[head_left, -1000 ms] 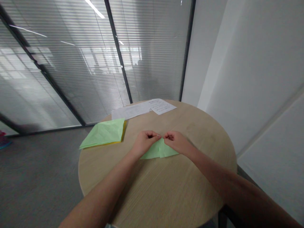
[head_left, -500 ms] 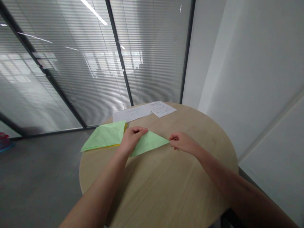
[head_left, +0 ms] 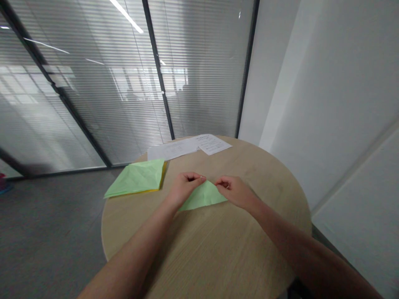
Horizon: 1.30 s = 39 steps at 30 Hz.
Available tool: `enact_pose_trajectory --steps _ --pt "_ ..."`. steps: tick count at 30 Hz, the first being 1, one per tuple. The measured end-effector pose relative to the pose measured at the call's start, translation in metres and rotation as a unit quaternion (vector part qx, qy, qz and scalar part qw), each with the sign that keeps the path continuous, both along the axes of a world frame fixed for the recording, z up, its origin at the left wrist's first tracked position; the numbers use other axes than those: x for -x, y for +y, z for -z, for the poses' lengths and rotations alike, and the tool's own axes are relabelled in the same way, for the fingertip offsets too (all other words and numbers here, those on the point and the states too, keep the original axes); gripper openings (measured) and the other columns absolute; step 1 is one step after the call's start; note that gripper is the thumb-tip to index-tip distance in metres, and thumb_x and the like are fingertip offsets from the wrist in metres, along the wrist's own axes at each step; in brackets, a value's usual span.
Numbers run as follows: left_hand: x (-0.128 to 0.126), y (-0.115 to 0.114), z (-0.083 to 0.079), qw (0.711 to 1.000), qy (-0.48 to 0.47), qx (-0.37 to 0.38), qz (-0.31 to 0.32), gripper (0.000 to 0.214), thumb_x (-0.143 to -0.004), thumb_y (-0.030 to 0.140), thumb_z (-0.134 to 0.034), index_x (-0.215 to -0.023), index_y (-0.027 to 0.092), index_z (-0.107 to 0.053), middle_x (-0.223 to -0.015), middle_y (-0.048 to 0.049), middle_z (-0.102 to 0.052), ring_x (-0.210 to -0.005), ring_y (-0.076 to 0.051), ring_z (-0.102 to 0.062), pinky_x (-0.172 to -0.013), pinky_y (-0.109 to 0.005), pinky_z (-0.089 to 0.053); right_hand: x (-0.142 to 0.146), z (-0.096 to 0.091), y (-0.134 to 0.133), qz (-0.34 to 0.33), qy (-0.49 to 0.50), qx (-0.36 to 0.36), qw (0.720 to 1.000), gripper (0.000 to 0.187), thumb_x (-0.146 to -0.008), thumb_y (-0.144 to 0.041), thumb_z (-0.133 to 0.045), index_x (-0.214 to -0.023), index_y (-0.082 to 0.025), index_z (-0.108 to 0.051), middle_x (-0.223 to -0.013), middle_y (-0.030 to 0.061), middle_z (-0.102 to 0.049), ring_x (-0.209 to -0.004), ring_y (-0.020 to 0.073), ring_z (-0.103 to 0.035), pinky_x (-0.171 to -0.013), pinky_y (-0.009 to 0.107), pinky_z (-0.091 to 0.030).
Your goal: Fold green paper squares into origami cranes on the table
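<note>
A folded light green paper (head_left: 204, 196) lies on the round wooden table (head_left: 218, 249) in front of me. My left hand (head_left: 185, 187) pinches its upper left edge with curled fingers. My right hand (head_left: 234, 191) pinches its upper right edge, fingers curled too. The two hands sit close together, with the paper's top bunched between them. Part of the paper is hidden under my hands.
A stack of green sheets over a yellow one (head_left: 137, 178) lies at the table's left edge. White printed papers (head_left: 190, 146) rest at the far edge. Glass partitions with blinds stand behind, a white wall to the right, grey floor to the left.
Half a second ago my hands were spread apart with the paper stretched into a long triangle; now they have come back together and the paper is shorter and bunched.
</note>
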<state>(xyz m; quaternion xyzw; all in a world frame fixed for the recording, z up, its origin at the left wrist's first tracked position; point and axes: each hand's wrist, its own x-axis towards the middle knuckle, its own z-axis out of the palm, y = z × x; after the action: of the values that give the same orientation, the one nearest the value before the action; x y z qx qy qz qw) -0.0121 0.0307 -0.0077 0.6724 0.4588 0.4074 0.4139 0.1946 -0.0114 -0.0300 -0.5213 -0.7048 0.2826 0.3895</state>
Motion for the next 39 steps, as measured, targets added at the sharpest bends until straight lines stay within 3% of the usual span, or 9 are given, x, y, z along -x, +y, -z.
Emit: enact_pose_trajectory --steps 10,15,19,22,25,28,31,35,39 --pt "0.016 0.009 -0.010 0.988 -0.123 0.054 -0.083 0.034 -0.057 0.047 -0.085 -0.071 0.018 -0.074 -0.064 -0.0007 -0.068 -0.057 -0.014 -0.055 -0.054 -0.025 -0.038 -0.027 -0.004 0.007 0.027 -0.155 -0.018 0.987 0.013 -0.079 -0.017 -0.056 -0.072 -0.019 -0.067 -0.067 0.0014 -0.066 -0.062 0.0136 -0.056 -0.057 0.025 -0.033" --pt "0.020 0.012 -0.012 0.975 -0.181 0.087 -0.091 0.039 -0.052 0.047 -0.088 -0.071 0.017 -0.072 -0.064 -0.0012 -0.067 -0.057 -0.015 -0.058 -0.055 -0.026 -0.043 -0.043 0.002 0.017 0.088 -0.093 -0.010 0.992 0.017 -0.084 -0.021 -0.052 -0.082 -0.018 -0.068 -0.076 0.0042 -0.070 -0.068 0.0158 -0.061 -0.062 0.025 -0.039" --pt "0.015 0.010 -0.002 0.990 -0.104 0.077 -0.062 0.036 -0.060 0.049 -0.084 -0.073 0.017 -0.074 -0.062 -0.0002 -0.065 -0.053 -0.013 -0.053 -0.050 -0.024 -0.038 -0.026 0.001 0.011 0.029 -0.020 -0.010 0.999 0.025 -0.093 -0.031 -0.050 -0.103 -0.020 -0.070 -0.091 0.0051 -0.073 -0.078 0.0165 -0.065 -0.068 0.026 -0.044" --pt "0.013 0.010 0.003 0.995 -0.069 0.058 -0.050 0.034 -0.063 0.049 -0.082 -0.072 0.017 -0.074 -0.062 0.0001 -0.064 -0.053 -0.012 -0.052 -0.049 -0.024 -0.036 -0.012 0.000 0.003 -0.033 -0.083 -0.002 0.996 0.026 -0.093 -0.036 -0.052 -0.082 -0.019 -0.068 -0.078 0.0037 -0.070 -0.068 0.0155 -0.060 -0.060 0.025 -0.038" --pt "0.017 0.011 -0.001 0.991 -0.104 0.065 -0.060 0.036 -0.061 0.049 -0.083 -0.072 0.017 -0.073 -0.064 -0.0007 -0.066 -0.055 -0.013 -0.055 -0.052 -0.024 -0.040 -0.015 0.001 0.004 -0.056 -0.114 0.031 0.991 0.032 -0.093 -0.037 -0.052 -0.071 -0.018 -0.063 -0.064 0.0024 -0.063 -0.059 0.0142 -0.056 -0.054 0.025 -0.034" --pt "0.024 0.014 -0.008 0.979 -0.170 0.084 -0.075 0.039 -0.057 0.049 -0.086 -0.074 0.016 -0.073 -0.067 -0.0023 -0.069 -0.058 -0.015 -0.058 -0.056 -0.025 -0.044 -0.031 0.004 0.011 -0.076 -0.077 0.056 0.993 0.030 -0.093 -0.035 -0.051 -0.073 -0.017 -0.064 -0.068 0.0036 -0.065 -0.061 0.0139 -0.058 -0.057 0.024 -0.038" --pt "0.029 0.016 -0.012 0.970 -0.208 0.091 -0.089 0.042 -0.053 0.048 -0.088 -0.075 0.015 -0.073 -0.069 -0.0037 -0.070 -0.060 -0.016 -0.060 -0.058 -0.025 -0.046 -0.044 0.004 0.018 -0.036 -0.033 0.054 0.997 0.030 -0.093 -0.036 -0.049 -0.077 -0.016 -0.065 -0.075 0.0057 -0.067 -0.063 0.0138 -0.058 -0.058 0.024 -0.041" --pt "0.023 0.013 -0.006 0.982 -0.149 0.095 -0.066 0.041 -0.056 0.049 -0.086 -0.076 0.015 -0.075 -0.066 -0.0026 -0.069 -0.057 -0.015 -0.058 -0.055 -0.025 -0.043 -0.039 0.002 0.017 0.003 0.042 0.066 0.997 0.034 -0.095 -0.041 -0.045 -0.095 -0.016 -0.068 -0.085 0.0075 -0.069 -0.067 0.0149 -0.059 -0.058 0.025 -0.043" --pt "0.011 0.005 0.003 0.998 -0.007 0.066 0.013 0.037 -0.072 0.052 -0.072 -0.079 0.017 -0.079 -0.066 -0.0016 -0.070 -0.056 -0.015 -0.055 -0.054 -0.025 -0.038 -0.017 0.002 0.007 -0.084 0.019 0.060 0.994 0.031 -0.092 -0.042 -0.054 -0.094 -0.017 -0.072 -0.087 0.0062 -0.071 -0.074 0.0161 -0.061 -0.066 0.026 -0.044"
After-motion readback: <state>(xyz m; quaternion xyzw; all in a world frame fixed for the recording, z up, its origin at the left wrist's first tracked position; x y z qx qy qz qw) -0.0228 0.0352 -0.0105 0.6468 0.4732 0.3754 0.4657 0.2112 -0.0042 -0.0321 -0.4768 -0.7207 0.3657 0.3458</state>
